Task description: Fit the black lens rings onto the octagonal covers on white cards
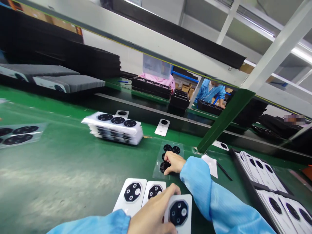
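Observation:
My left hand (156, 211) is closed on the edges of a white phone back cover (187, 224), which has a black camera piece with round holes. Two similar covers, a left one (122, 203) and a middle one (146, 197) partly behind my hand, lie beside it on the green table. Farther forward, my right hand (175, 162) is at a clear sheet (158, 170) of black round stickers (175, 149). Its thumb and bent fingers close around a sticker (162, 167) at the near end; the exact contact is partly hidden.
A stack of sticker sheets (114, 133) stands at the back, with a single cover (162, 127) to its right. Another sheet (21, 135) lies left. A black tray (259, 186) of covers sits right, beyond a green post (226, 120). Co-workers (211, 91) are across the line.

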The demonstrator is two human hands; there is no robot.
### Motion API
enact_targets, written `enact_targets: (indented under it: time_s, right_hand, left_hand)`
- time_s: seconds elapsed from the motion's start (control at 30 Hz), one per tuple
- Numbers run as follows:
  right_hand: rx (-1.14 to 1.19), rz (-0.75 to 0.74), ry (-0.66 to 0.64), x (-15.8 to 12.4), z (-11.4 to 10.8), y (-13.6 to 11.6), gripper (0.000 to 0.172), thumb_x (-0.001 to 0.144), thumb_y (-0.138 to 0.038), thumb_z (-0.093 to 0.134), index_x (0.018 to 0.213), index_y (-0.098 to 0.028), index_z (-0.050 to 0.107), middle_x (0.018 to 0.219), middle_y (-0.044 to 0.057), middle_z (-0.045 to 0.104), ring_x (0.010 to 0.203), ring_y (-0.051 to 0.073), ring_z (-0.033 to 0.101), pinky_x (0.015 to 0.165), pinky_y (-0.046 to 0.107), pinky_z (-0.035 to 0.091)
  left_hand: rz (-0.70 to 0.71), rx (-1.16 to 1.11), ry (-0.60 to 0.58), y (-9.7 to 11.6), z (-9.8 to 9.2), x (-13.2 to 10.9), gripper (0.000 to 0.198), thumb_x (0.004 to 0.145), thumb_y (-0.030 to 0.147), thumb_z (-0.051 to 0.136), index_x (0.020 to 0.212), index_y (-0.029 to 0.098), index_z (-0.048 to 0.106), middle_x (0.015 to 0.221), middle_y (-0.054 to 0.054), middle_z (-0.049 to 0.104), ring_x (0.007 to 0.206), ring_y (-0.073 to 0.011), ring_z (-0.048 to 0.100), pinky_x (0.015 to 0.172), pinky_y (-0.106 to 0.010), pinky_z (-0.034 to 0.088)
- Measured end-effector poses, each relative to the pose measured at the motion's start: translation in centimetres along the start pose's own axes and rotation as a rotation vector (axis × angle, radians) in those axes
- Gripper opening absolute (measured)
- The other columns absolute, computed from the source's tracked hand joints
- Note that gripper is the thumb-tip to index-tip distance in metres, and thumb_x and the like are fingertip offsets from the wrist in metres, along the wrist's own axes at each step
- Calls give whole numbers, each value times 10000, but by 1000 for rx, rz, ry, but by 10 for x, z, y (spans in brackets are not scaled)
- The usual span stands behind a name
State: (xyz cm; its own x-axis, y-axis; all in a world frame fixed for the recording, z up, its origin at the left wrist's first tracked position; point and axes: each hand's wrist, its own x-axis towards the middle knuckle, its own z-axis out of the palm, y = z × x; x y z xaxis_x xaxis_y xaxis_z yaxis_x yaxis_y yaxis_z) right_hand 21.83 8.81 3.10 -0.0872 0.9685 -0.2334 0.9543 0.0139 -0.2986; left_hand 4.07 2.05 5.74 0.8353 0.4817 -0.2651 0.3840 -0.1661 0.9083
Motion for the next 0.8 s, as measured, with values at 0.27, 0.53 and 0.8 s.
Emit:
enact_targets:
  time_s: [0.27, 0.53, 0.8]
  right_hand:
    - [132, -72, 296, -35, 28, 1, 440, 723, -99, 659, 1127, -189, 508, 1119, 70, 433, 1040, 214, 517, 898, 355, 460]
    - [253, -90, 429, -43, 51, 13, 525, 756, -80, 563, 1252, -221, 467, 985, 45, 474, 873, 188, 535, 751, 330, 513]
    - [301, -100, 463, -42, 56, 17, 564, 709, -95, 644, 1224, -250, 476, 974, 23, 470, 703, 132, 537, 693, 302, 532]
  left_hand:
    - [44, -886, 3, -39, -6, 5, 558, 592, 193, 749, 991, 228, 360, 891, -8, 637, 804, -188, 626, 716, -308, 442]
    - [5, -941, -18, -39, -10, -3, 568, 689, 379, 733, 1118, 219, 397, 941, -46, 671, 825, -205, 643, 717, -307, 447]
    - [-61, -889, 9, -32, -15, -6, 643, 704, 510, 666, 1210, 227, 388, 855, -34, 689, 778, -200, 641, 664, -279, 445]
